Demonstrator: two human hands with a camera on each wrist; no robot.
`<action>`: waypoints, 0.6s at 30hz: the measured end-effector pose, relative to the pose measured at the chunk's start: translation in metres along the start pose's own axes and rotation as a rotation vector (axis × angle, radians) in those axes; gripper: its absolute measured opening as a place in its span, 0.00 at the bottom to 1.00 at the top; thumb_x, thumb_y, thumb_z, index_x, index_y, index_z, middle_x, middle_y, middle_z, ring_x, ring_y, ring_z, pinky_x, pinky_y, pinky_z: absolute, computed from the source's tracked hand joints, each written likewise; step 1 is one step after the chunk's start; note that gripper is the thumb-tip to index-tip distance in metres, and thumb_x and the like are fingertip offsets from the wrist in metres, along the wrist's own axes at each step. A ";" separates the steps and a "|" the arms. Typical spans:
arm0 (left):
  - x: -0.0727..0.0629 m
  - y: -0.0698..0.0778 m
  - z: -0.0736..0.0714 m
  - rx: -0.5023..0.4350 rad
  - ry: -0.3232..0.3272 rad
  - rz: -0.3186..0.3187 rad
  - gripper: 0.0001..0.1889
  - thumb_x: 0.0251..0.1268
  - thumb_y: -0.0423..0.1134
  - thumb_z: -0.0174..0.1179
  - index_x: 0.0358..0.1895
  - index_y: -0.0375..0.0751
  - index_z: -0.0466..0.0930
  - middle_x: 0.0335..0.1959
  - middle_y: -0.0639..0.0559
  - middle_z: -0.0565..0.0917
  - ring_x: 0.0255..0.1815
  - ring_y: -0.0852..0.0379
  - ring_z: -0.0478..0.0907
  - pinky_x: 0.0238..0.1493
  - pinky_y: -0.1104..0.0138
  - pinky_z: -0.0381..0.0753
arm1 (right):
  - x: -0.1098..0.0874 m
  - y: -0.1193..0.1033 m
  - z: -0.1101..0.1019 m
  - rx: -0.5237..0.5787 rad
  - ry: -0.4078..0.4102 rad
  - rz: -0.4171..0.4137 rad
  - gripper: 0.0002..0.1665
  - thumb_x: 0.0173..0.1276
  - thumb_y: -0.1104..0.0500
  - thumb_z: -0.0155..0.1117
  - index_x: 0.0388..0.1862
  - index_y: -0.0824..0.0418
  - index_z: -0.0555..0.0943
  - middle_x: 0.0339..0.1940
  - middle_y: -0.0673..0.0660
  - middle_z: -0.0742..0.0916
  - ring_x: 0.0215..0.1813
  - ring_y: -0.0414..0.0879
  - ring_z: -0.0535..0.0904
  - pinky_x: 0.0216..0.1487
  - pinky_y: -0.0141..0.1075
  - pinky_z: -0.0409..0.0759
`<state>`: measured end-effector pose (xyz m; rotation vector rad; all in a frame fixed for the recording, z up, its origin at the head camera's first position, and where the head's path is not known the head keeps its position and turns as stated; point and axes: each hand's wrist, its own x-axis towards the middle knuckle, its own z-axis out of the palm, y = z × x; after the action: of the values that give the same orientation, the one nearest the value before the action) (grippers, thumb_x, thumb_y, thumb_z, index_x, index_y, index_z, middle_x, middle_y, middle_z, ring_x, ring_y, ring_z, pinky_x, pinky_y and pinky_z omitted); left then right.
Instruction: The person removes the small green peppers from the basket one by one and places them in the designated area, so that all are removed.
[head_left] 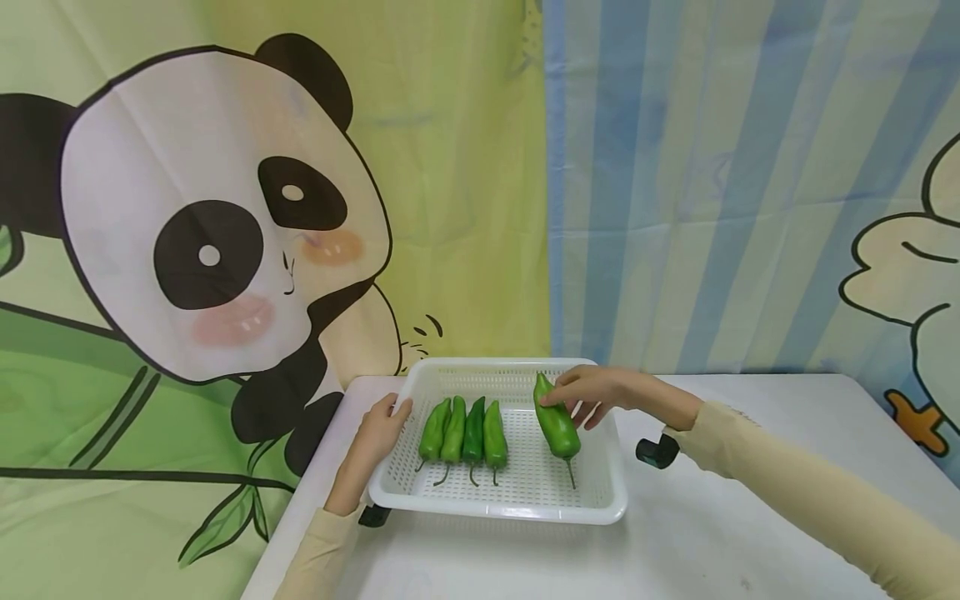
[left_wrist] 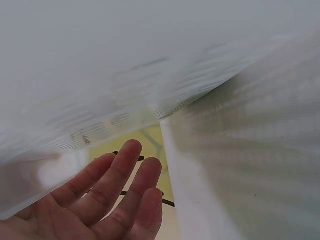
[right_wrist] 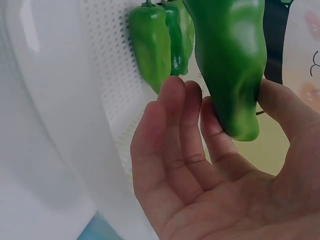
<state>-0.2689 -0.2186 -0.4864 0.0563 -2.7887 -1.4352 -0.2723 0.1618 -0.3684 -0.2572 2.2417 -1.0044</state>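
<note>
A white perforated plastic basket (head_left: 495, 505) stands on the table. In its left half, several green peppers (head_left: 473, 429) lie side by side, stems toward the front. Over the basket's right half, my right hand (head_left: 588, 392) pinches a larger green pepper (head_left: 558, 429) near its tip, its thin stem hanging down. In the right wrist view, the thumb and index finger grip this pepper (right_wrist: 230, 60), while the other fingers stay off it. My left hand (head_left: 384, 429) rests at the basket's left rim. The left wrist view shows its fingers (left_wrist: 100, 195) loosely extended outside the wall; the thumb is hidden there.
The white table (head_left: 735, 517) reaches out to the right of the basket and in front of it. Behind hang a panda-print curtain (head_left: 465, 208) and a blue striped curtain (head_left: 675, 208). Dark wrist devices (head_left: 657, 452) sit at both wrists.
</note>
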 end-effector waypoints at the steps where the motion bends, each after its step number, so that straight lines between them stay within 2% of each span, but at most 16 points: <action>1: 0.000 0.000 0.000 0.001 0.002 0.001 0.22 0.79 0.52 0.49 0.61 0.39 0.75 0.38 0.40 0.86 0.26 0.54 0.85 0.21 0.62 0.85 | -0.002 0.001 -0.002 0.002 -0.001 -0.001 0.21 0.70 0.40 0.64 0.40 0.58 0.80 0.38 0.57 0.83 0.41 0.50 0.88 0.47 0.45 0.87; 6: 0.000 0.000 0.000 0.004 0.005 0.004 0.22 0.79 0.52 0.49 0.61 0.39 0.75 0.38 0.41 0.86 0.25 0.54 0.85 0.21 0.62 0.84 | -0.010 0.004 -0.009 -0.001 -0.004 -0.006 0.21 0.71 0.41 0.63 0.41 0.58 0.79 0.38 0.55 0.83 0.42 0.50 0.87 0.47 0.44 0.87; 12: 0.001 0.000 0.000 0.004 0.005 0.003 0.21 0.79 0.52 0.49 0.59 0.39 0.75 0.37 0.41 0.85 0.25 0.55 0.84 0.21 0.63 0.84 | -0.017 0.013 -0.017 -0.002 -0.008 -0.006 0.22 0.72 0.40 0.61 0.46 0.58 0.80 0.42 0.55 0.82 0.43 0.49 0.85 0.47 0.43 0.86; 18: 0.001 0.000 0.001 0.000 0.003 -0.005 0.22 0.79 0.53 0.49 0.61 0.39 0.74 0.38 0.40 0.86 0.25 0.54 0.85 0.21 0.62 0.84 | -0.025 0.022 -0.025 0.015 -0.002 -0.013 0.22 0.73 0.41 0.60 0.46 0.59 0.80 0.41 0.55 0.81 0.41 0.48 0.84 0.46 0.43 0.86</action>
<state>-0.2701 -0.2182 -0.4869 0.0657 -2.7880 -1.4347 -0.2675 0.2023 -0.3593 -0.2668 2.2324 -1.0264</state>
